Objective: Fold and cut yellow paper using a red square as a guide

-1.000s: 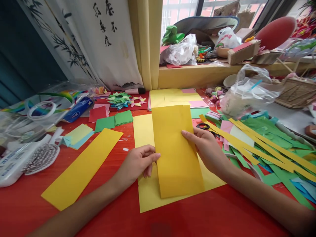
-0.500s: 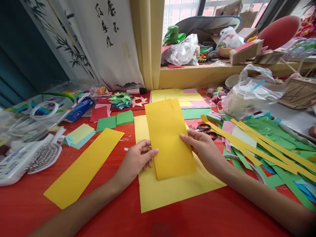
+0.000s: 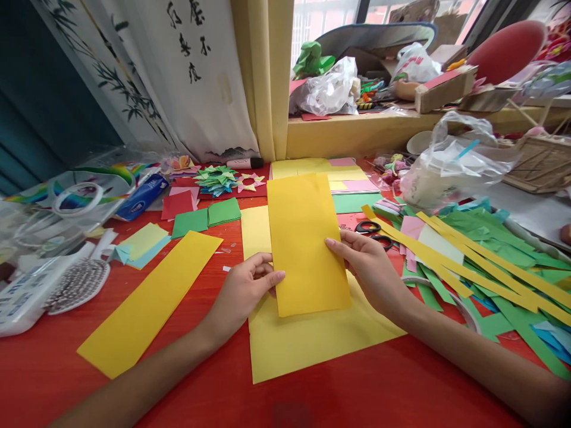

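A rectangular sheet of deep yellow paper (image 3: pixel 307 238) is held up between both hands, tall side upright. My left hand (image 3: pixel 245 288) pinches its lower left edge, thumb in front and fingers behind. On the opposite edge my right hand (image 3: pixel 368 258) grips it the same way, a little higher. Under the held paper lies a larger pale yellow sheet (image 3: pixel 307 351) on the red table, its middle partly covered. Left of my left hand rests a long folded-looking yellow paper strip (image 3: pixel 151 303). Black-handled scissors (image 3: pixel 379 235) lie just behind my right hand.
Green and yellow paper offcuts (image 3: pixel 495 255) are heaped at the right. Small green squares (image 3: pixel 223 211) and a folded paper star ring (image 3: pixel 216 181) lie at the back left. A hairbrush (image 3: pixel 82 282) sits at the far left, a plastic bag with a cup (image 3: pixel 437 178) at the back right.
The held yellow paper has turned slightly more upright and risen a little. Both hands keep their grip on its edges.
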Motion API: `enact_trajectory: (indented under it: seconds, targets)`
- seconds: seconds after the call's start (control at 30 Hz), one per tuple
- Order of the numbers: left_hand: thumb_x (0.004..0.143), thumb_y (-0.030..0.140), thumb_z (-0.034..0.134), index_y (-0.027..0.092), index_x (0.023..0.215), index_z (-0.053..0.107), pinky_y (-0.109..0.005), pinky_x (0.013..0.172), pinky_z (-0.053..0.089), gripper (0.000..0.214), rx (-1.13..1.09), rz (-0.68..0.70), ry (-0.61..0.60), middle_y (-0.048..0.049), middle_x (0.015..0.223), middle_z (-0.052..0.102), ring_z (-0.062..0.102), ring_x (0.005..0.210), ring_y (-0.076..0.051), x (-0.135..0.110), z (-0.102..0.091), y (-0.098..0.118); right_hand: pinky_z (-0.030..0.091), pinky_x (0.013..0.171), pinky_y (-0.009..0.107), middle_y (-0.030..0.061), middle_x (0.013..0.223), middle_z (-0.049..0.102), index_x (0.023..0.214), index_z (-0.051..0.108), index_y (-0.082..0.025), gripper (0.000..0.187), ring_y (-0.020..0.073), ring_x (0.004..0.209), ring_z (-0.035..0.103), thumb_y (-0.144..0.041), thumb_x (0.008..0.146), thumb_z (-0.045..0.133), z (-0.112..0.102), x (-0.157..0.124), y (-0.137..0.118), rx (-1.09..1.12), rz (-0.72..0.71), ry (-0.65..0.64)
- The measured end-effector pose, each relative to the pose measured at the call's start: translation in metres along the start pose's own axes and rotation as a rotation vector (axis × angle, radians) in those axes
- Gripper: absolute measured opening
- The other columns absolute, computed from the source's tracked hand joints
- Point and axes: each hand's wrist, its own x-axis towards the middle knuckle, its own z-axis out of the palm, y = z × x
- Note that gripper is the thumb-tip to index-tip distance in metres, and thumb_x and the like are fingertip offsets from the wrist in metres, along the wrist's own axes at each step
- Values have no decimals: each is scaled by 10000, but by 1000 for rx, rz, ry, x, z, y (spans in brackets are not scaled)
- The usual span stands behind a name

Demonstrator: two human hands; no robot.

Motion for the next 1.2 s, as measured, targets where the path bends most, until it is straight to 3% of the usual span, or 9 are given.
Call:
enact_trajectory:
  seconds: [0.63, 0.87, 1.2]
  targets:
    - [749, 325, 586, 201, 919, 562, -223, 664, 456, 212, -6, 37, 21, 10, 786, 627, 585, 751, -131, -2, -1, 0, 479, 689, 295, 36, 1002, 635, 959, 624, -222, 182, 183, 865, 604, -287, 801, 561, 1, 1, 2, 19, -9, 0]
    - [728, 294, 611, 190, 973, 517, -215, 577, 476, 282, -121, -69, -132, 22, 729, 601, 590, 657, -117, -1, 0, -1, 497, 688, 301, 37, 1025, 637, 1000, 611, -230, 201, 188, 878, 610, -265, 810, 555, 0, 0, 3, 71, -75, 34]
    - [733, 264, 590, 151, 848, 559, -239, 564, 513, 164, -87, -74, -146, 10, 722, 571, 533, 598, -94, -1, 0, -2, 511, 724, 326, 39, 1061, 634, 1039, 593, -232, 235, 201, 920, 606, -280, 815, 542, 0, -1, -2, 0, -141, 43]
